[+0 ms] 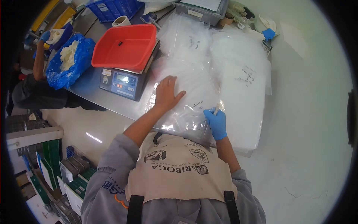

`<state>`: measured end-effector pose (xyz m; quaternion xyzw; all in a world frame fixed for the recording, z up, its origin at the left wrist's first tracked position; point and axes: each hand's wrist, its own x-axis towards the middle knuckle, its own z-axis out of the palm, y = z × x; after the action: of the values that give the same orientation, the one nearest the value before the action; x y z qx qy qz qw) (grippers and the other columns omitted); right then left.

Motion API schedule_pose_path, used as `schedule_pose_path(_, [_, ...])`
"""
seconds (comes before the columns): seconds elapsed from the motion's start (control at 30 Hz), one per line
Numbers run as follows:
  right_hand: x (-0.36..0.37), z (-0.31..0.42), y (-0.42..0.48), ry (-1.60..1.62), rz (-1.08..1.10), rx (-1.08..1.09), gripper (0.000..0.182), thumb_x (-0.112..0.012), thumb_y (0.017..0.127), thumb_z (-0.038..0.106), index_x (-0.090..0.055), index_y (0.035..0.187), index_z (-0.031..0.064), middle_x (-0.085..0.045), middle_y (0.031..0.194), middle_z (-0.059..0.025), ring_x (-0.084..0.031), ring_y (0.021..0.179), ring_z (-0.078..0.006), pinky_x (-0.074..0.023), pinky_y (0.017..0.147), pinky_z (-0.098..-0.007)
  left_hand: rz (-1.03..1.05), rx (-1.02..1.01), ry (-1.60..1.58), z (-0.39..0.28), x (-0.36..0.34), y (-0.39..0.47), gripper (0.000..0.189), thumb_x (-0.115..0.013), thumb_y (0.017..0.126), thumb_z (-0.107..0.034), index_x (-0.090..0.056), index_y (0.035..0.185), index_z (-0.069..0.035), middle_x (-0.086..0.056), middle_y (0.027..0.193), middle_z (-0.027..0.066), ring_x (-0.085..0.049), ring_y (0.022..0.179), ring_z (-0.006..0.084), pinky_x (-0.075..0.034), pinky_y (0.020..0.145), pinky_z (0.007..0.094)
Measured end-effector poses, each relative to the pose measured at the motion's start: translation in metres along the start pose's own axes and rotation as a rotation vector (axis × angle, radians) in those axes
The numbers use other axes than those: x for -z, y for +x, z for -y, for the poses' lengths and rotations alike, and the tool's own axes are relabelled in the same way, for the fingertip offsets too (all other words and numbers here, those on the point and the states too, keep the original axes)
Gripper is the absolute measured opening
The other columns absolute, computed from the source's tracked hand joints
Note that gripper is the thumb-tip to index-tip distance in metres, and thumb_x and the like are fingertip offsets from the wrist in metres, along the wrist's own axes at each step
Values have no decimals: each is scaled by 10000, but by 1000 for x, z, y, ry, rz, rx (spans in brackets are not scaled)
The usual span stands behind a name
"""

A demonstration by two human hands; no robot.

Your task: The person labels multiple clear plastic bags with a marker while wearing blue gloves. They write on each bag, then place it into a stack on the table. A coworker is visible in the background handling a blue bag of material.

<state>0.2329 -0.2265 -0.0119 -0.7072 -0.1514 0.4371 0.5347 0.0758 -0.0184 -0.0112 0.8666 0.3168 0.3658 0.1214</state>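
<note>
A stack of clear plastic bags (193,81) lies before me, with handwriting on the top one. My left hand (167,93), ungloved, rests flat on the left part of the top bag, its thumb spread. In a blue glove, my right hand (216,121) grips a pale marker pen (216,110) at the bags' right edge, just right of the writing. The pen's tip is hidden by the hand. Beside it on the right lies a second stack of plastic bags (243,106), also marked by hand.
Left of the bags, a digital scale (119,84) carries a red plastic tray (125,46) with a small black object (120,43) inside. A blue bag of dough (68,58) sits farther left, near another person's arm (39,61). Blue (114,9) and grey (201,12) crates stand behind.
</note>
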Motion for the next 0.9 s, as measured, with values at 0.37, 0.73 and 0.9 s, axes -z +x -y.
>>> schedule_pose_path(0.37, [10, 3, -10, -992, 269, 347, 484, -713, 823, 201, -706, 1305, 245, -418, 1628, 19, -707, 1089, -290, -576, 927, -409, 291, 56, -207, 31, 17, 120, 158, -626, 973, -187, -664, 937, -38, -678, 918, 156, -650, 854, 387, -502, 749, 465])
schedule_pose_path(0.73, [12, 15, 9, -1040, 312, 356, 385, -660, 865, 222, -735, 1241, 256, -490, 1577, -33, -694, 1116, -319, -569, 945, -433, -207, 269, -294, 33, -31, 198, 96, -568, 973, -89, -628, 1021, -32, -666, 1004, 200, -668, 971, 393, -512, 837, 464])
schedule_pose_path(0.9, [9, 27, 8, -970, 331, 332, 348, -661, 879, 238, -745, 1217, 241, -520, 1548, -47, -677, 1149, -325, -555, 972, -432, 27, 558, -248, 90, -98, 132, 303, -631, 910, -108, -646, 1204, -36, -595, 1231, 244, -579, 1193, 397, -481, 1013, 460])
